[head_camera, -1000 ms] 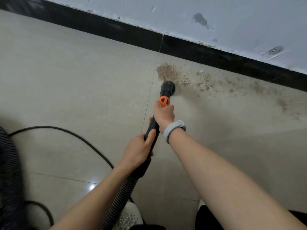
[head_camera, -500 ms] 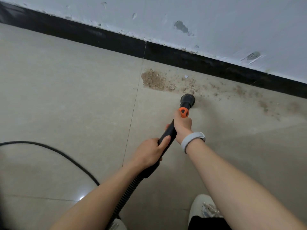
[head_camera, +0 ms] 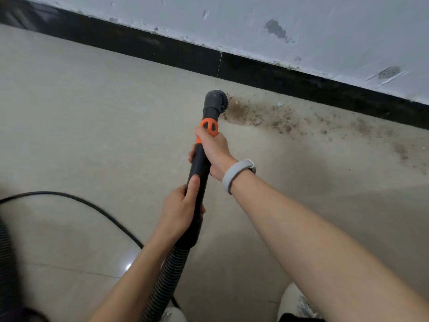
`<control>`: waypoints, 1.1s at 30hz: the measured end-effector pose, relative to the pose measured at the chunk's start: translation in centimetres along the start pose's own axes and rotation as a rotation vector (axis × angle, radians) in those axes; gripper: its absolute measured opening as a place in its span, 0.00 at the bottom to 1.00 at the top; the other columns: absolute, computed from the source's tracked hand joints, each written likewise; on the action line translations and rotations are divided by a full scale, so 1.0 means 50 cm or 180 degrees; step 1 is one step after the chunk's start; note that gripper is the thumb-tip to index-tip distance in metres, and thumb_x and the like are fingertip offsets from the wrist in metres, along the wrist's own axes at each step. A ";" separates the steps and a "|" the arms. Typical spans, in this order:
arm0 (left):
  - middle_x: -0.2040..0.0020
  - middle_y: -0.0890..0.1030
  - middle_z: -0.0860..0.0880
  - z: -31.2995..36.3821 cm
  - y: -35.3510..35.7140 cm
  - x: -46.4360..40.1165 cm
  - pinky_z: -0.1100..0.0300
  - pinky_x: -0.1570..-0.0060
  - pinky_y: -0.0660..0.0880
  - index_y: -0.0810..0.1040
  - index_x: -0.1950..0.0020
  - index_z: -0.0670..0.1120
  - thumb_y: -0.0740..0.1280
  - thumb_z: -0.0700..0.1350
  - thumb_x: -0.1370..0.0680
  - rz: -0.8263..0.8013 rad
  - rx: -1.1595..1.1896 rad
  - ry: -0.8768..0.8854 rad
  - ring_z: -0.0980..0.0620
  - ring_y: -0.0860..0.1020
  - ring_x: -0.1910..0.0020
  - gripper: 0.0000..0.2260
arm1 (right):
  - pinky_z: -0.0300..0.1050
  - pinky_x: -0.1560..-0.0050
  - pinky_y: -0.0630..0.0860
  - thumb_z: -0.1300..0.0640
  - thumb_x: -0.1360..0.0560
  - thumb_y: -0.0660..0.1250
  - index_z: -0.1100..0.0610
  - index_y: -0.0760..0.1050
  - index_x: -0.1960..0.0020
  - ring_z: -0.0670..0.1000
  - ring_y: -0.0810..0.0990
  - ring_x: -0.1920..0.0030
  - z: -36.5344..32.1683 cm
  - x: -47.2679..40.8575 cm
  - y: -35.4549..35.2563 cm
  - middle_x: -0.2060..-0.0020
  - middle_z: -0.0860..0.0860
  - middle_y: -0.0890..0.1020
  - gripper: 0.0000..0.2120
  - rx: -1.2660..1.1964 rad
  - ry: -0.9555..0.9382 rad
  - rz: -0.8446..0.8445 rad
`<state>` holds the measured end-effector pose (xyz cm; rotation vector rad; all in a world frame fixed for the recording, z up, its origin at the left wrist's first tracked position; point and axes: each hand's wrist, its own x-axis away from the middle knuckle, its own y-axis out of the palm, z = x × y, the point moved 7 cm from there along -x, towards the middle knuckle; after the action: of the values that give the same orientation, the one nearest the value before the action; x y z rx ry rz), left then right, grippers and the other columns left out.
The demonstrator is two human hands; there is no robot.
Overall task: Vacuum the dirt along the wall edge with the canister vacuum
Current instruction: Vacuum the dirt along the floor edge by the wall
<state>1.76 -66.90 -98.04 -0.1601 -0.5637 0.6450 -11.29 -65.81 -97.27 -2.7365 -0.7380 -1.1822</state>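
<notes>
A black vacuum wand (head_camera: 200, 168) with an orange collar (head_camera: 209, 127) points toward the wall. Its round brush nozzle (head_camera: 216, 101) sits on the beige floor at the left end of a brown dirt patch (head_camera: 239, 111). More dirt (head_camera: 362, 129) trails to the right along the black baseboard (head_camera: 278, 77). My right hand (head_camera: 214, 149) grips the wand just below the orange collar and wears a white wristband. My left hand (head_camera: 181, 210) grips the wand lower down, above the ribbed hose (head_camera: 167, 280).
A black power cord (head_camera: 76, 201) curves across the floor at the left. A ribbed dark part of the vacuum (head_camera: 5, 263) shows at the left edge. White shoes (head_camera: 292, 303) are at the bottom. The grey wall (head_camera: 301, 24) has chipped paint.
The nozzle has moved left and toward the wall, from the middle of the dirt to the thick patch at its left end. Both hands keep their grip on the wand.
</notes>
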 end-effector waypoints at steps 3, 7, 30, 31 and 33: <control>0.74 0.81 0.46 -0.029 -0.028 0.006 0.69 0.73 0.70 0.77 0.69 0.41 0.51 0.57 0.19 0.0130 0.0056 -0.0206 0.54 0.78 0.74 0.28 | 0.40 0.74 0.71 0.62 0.25 0.62 0.59 0.65 0.62 0.53 0.70 0.77 0.035 -0.008 0.047 0.74 0.55 0.69 0.09 0.0048 0.0219 -0.0187; 0.74 0.80 0.46 -0.050 -0.032 0.013 0.70 0.75 0.69 0.77 0.68 0.38 0.51 0.57 0.19 0.0110 0.0123 -0.0331 0.54 0.78 0.76 0.29 | 0.40 0.73 0.72 0.61 0.26 0.62 0.59 0.65 0.62 0.52 0.70 0.79 0.062 -0.014 0.059 0.75 0.54 0.70 0.08 0.0101 0.0300 -0.0206; 0.73 0.81 0.48 -0.012 0.053 -0.019 0.66 0.71 0.73 0.76 0.65 0.42 0.52 0.60 0.21 -0.0354 0.0025 -0.0225 0.54 0.79 0.73 0.27 | 0.39 0.77 0.73 0.60 0.25 0.62 0.60 0.66 0.56 0.50 0.71 0.82 0.015 -0.033 -0.060 0.75 0.54 0.71 0.05 0.0161 0.0165 0.0453; 0.73 0.81 0.48 -0.017 0.047 -0.018 0.66 0.70 0.74 0.76 0.66 0.42 0.52 0.60 0.21 -0.0290 0.0036 -0.0236 0.54 0.79 0.73 0.27 | 0.39 0.77 0.73 0.60 0.25 0.61 0.60 0.67 0.56 0.50 0.71 0.81 0.016 -0.033 -0.049 0.75 0.54 0.72 0.05 0.0205 0.0168 0.0393; 0.73 0.81 0.48 -0.023 0.037 -0.020 0.64 0.69 0.74 0.76 0.66 0.42 0.52 0.59 0.20 -0.0228 0.0074 -0.0272 0.53 0.79 0.73 0.27 | 0.39 0.76 0.73 0.60 0.26 0.61 0.60 0.67 0.56 0.50 0.71 0.81 0.019 -0.035 -0.034 0.75 0.55 0.72 0.04 0.0245 0.0175 0.0337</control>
<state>0.74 -66.01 -100.02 -0.0903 -0.6411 0.5907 -12.46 -64.79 -99.34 -2.6338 -0.6109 -1.1763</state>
